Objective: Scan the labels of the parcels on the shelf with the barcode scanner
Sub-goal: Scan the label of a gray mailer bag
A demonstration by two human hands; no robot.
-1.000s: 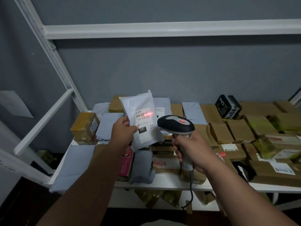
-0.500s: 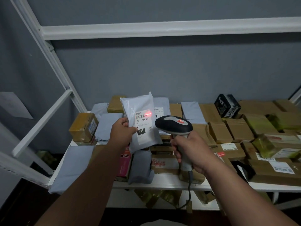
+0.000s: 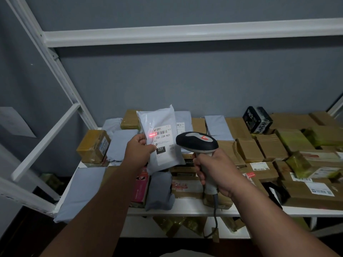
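My left hand [image 3: 139,149] holds a grey plastic mailer bag [image 3: 159,119] upright above the shelf, gripping its left edge. Its white label [image 3: 163,143] faces me and reads 231-239-K01. A red scan line lies at the left end of the label's barcode. My right hand [image 3: 213,169] grips the handle of the black and grey barcode scanner [image 3: 197,142], whose head points at the label from the right. The scanner's cable hangs down past the shelf edge.
The white shelf [image 3: 185,208] is packed with brown cardboard boxes [image 3: 269,147], grey mailers [image 3: 219,127] and a black box [image 3: 257,118] at the back right. A white frame post [image 3: 61,75] slants up on the left; a crossbar [image 3: 185,32] runs overhead.
The red scan line has moved from the right part of the label to the left end of the barcode. Both hands have stayed almost still.
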